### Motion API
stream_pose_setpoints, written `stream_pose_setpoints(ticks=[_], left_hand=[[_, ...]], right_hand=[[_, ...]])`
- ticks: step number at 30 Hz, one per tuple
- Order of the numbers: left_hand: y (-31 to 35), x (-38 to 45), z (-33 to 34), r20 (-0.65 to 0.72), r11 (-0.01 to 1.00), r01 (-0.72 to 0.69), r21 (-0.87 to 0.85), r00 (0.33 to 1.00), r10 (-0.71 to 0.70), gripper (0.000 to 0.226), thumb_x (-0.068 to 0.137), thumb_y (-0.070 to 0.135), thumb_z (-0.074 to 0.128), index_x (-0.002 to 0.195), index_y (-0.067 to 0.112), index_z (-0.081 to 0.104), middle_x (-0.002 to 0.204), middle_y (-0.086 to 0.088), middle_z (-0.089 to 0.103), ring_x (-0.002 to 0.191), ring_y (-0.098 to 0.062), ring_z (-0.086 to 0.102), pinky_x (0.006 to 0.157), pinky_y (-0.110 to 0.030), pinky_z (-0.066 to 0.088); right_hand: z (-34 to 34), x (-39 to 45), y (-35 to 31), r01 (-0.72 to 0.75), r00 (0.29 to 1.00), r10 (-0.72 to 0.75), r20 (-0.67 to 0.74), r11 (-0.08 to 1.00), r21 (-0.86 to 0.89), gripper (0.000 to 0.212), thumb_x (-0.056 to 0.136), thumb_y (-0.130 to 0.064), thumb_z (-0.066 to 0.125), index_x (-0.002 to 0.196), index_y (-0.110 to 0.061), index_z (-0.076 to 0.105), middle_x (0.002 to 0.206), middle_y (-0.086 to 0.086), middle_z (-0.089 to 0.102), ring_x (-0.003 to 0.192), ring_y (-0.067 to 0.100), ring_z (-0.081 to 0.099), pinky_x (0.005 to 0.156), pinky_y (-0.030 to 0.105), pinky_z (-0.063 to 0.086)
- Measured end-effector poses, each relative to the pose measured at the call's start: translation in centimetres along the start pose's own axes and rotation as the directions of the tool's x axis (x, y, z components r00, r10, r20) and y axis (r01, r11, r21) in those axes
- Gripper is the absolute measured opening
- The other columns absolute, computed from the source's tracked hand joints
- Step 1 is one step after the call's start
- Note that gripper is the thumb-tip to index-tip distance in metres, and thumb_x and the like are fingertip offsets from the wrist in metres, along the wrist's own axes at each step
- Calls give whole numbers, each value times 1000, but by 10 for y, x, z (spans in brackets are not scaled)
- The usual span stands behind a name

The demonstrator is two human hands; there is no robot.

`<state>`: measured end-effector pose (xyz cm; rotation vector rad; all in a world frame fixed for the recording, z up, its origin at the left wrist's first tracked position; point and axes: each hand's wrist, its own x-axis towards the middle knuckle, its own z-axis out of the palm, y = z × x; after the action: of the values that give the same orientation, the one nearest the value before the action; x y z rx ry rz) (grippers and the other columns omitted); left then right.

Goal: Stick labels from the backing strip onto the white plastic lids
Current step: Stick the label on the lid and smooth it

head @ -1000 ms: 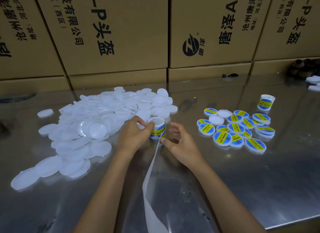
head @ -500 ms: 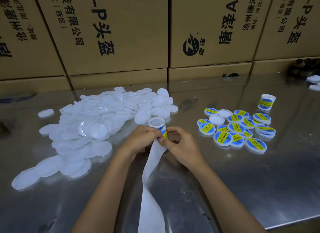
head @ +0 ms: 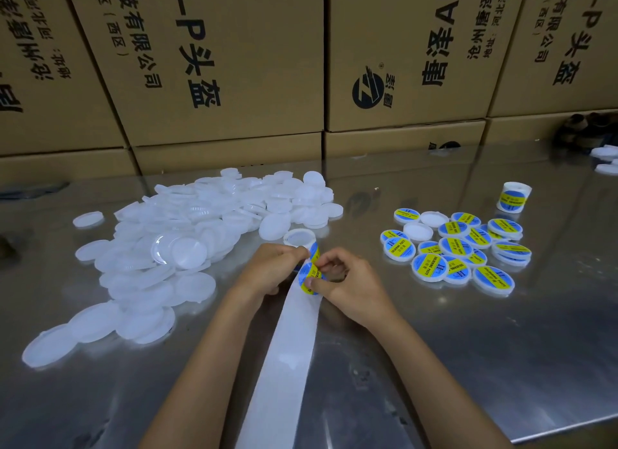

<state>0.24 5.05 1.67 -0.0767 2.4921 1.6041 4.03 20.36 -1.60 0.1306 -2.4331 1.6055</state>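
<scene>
At the centre of the frame, a person's left hand [head: 271,268] grips a roll of labels [head: 302,243] while the right hand [head: 347,283] pinches a blue-and-yellow label [head: 309,276] at the top of the white backing strip [head: 284,365]. Bare white lids [head: 187,244] are heaped at left on the steel table [head: 468,365]; labelled lids [head: 458,249] cluster at right, before stacked cardboard boxes [head: 217,64].
</scene>
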Motion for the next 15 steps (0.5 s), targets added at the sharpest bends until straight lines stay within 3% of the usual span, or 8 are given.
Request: stream_pose_setpoints(ticks=[4, 8, 12, 15], left_hand=[[1, -1, -1, 11, 1000, 5, 9, 1000, -5, 17, 87, 29, 61, 72, 21, 59, 68, -1, 39, 56, -16, 28, 41, -16, 23], [4, -3, -1, 23, 1000, 4, -4, 1000, -4, 25, 87, 25, 61, 63, 20, 54, 55, 3, 34, 51, -15, 27, 45, -19, 21], [5, -7, -3, 44, 1000, 2, 0, 999, -2, 40, 85, 23, 60, 47, 22, 48, 54, 3, 31, 50, -15, 25, 46, -21, 19], [6, -8, -1, 40, 1000, 3, 13, 999, -3, 34, 85, 24, 61, 53, 21, 51, 62, -2, 35, 59, -18, 30, 50, -23, 22]], right_hand=[[-1, -1, -3, -26, 999, 24, 24, 994, 102, 16, 81, -5, 72, 93, -15, 69, 88, 6, 66, 68, 4, 54, 70, 18, 49], [-1, -1, -2, 18, 999, -19, 27, 999, 37, 20, 81, -6, 75, 94, -18, 67, 97, 6, 68, 92, 23, 62, 87, 35, 53], [0, -2, -4, 64, 998, -65, 13, 998, 15, 18, 78, -8, 78, 84, -18, 65, 85, 2, 67, 85, 23, 58, 82, 36, 50], [-2, -4, -6, 86, 996, -87, 8, 996, 30, 22, 76, -5, 79, 80, -15, 61, 78, 1, 60, 75, 16, 50, 74, 31, 46]])
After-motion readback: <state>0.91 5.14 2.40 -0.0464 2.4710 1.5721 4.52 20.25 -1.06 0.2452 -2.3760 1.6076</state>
